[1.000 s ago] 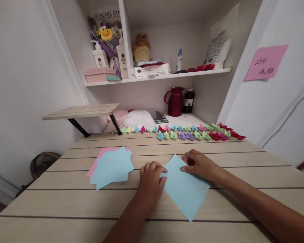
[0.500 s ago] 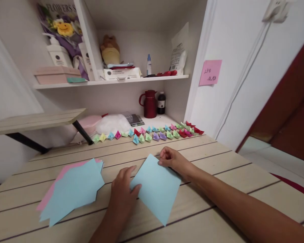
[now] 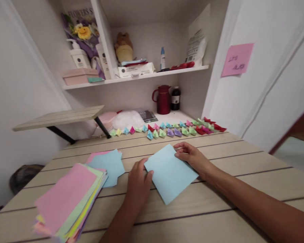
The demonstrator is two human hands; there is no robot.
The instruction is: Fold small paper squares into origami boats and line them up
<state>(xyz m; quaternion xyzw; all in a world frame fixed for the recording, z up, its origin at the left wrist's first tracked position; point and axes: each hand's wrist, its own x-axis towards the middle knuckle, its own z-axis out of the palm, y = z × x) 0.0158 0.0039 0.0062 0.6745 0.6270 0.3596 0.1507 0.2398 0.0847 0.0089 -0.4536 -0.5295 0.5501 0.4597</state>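
A light blue square sheet of paper [image 3: 171, 175] lies turned cornerwise on the table before me. My left hand [image 3: 139, 179] grips its left corner, the thumb over the edge and the fingers beside it. At the upper right edge, my right hand [image 3: 191, 157] holds the sheet between thumb and curled fingers. Left of my hands lie more light blue sheets [image 3: 111, 167] with pink paper showing beneath. A thick stack of coloured paper [image 3: 68, 199], pink on top, covers part of them; its lower end is blurred.
Several small folded paper boats [image 3: 171, 132] line the table's [image 3: 192, 212] back edge. Behind them stand a red jug [image 3: 163, 101] and a dark bottle [image 3: 175, 99]. A small raised shelf [image 3: 63, 118] on black legs is at the back left.
The view has swung left. The coloured paper stack now lies over the light blue sheets at left. The sheet in my hands has turned slightly, and my right fingers have loosened a little.
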